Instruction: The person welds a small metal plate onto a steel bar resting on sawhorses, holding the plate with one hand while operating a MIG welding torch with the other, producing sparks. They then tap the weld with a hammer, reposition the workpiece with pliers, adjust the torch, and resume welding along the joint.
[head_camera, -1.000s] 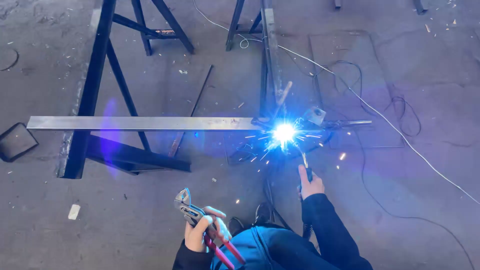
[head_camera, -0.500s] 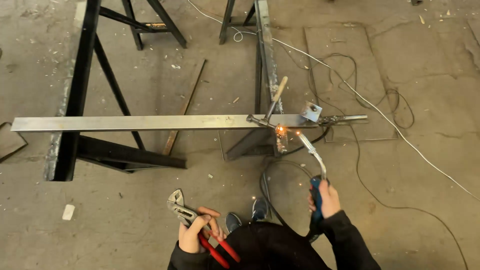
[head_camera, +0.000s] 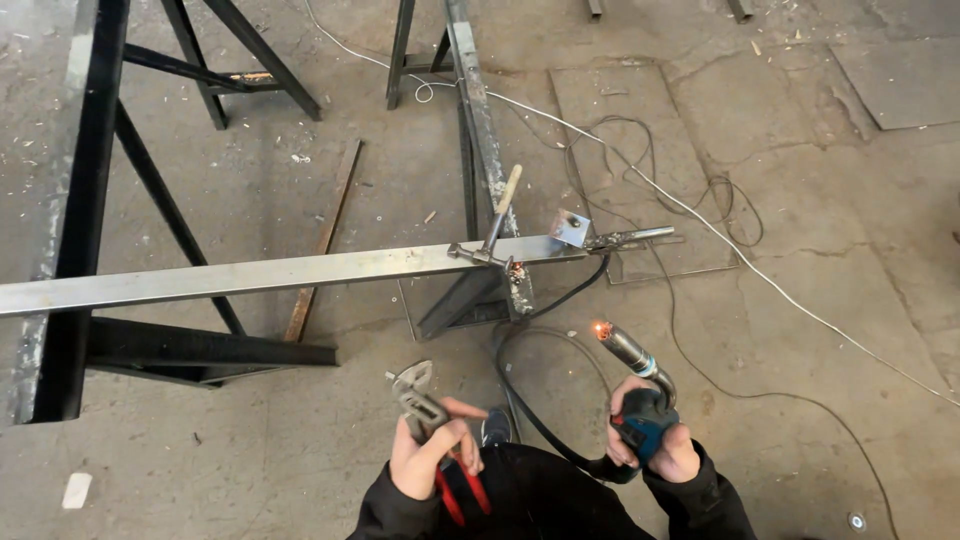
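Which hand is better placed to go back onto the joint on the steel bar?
Right. The right hand holds the welding torch, its glowing tip aimed toward the joint on the steel bar. The left hand grips locking pliers, farther off.

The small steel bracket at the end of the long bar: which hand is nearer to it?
Right. The right hand, gripping the welding torch, is below the bracket, slightly right. The left hand, holding locking pliers, is farther away, below and left.

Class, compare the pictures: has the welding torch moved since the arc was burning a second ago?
Yes. The welding torch in the right hand has drawn back from the joint on the steel bar, toward the person.
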